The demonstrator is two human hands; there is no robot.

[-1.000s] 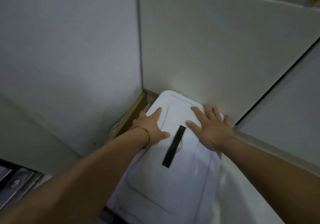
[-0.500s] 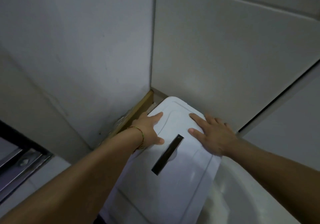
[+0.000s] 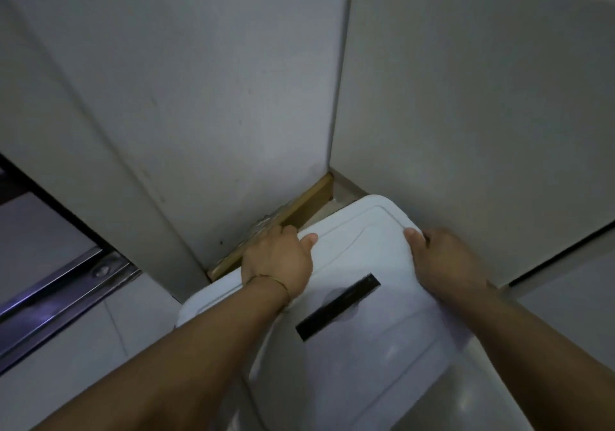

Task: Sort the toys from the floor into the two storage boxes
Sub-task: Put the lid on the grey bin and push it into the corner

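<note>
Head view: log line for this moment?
box lid: in wall corner; left hand: grips its left edge; right hand: grips its right edge; toys: none visible

I face a corner where the pale grey left wall (image 3: 199, 97) and the pale grey right wall (image 3: 482, 131) meet, their seam rising toward 12 o'clock. At the foot of the left wall, a tan wooden skirting strip (image 3: 309, 204) slants just above centre. At 9 o'clock a shiny metal sliding-door track (image 3: 60, 290) catches a bluish glint, bordering glossy white floor tiles (image 3: 83, 364) at 7 o'clock. A thin dark line (image 3: 559, 254) crosses the right wall at 3 o'clock. The light is dim and cool.
</note>
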